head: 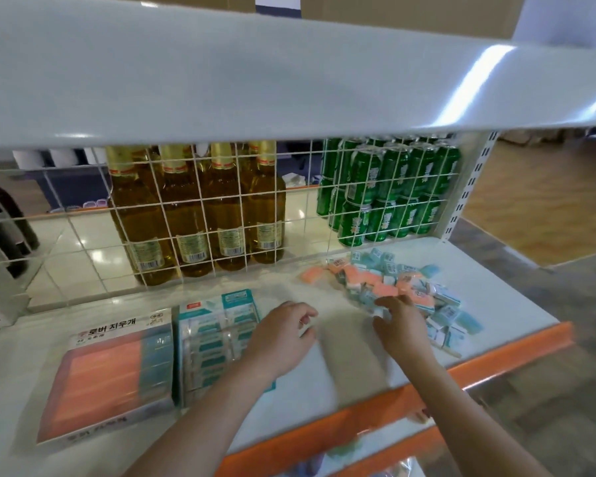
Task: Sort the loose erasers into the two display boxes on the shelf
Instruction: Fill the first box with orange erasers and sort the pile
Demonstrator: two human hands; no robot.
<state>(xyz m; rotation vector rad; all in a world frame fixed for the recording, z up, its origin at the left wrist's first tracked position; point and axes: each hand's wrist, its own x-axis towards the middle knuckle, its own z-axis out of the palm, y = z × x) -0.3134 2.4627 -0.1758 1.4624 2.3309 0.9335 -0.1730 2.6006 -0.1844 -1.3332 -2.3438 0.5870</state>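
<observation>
On the white shelf, from left to right: a display box with mostly orange erasers and a column of blue ones on its right side; touching it, a second display box of teal-labelled erasers; the left hand; the right hand; and the heap of loose erasers, orange and blue mixed. Left hand: fingers curled, hovering over the right edge of the second box; whether it pinches anything cannot be told, owing to blur. Right hand: fingers curled down onto the near edge of the heap, apparently closing on an eraser, though no single piece can be made out. Behind the wire grille stand bottles and green cans. Likely hazards: the heap's near erasers lie beside the orange front lip, so a raking grab could push some off; with colours interleaved, a hasty pick could lift the wrong colour or two at once.
</observation>
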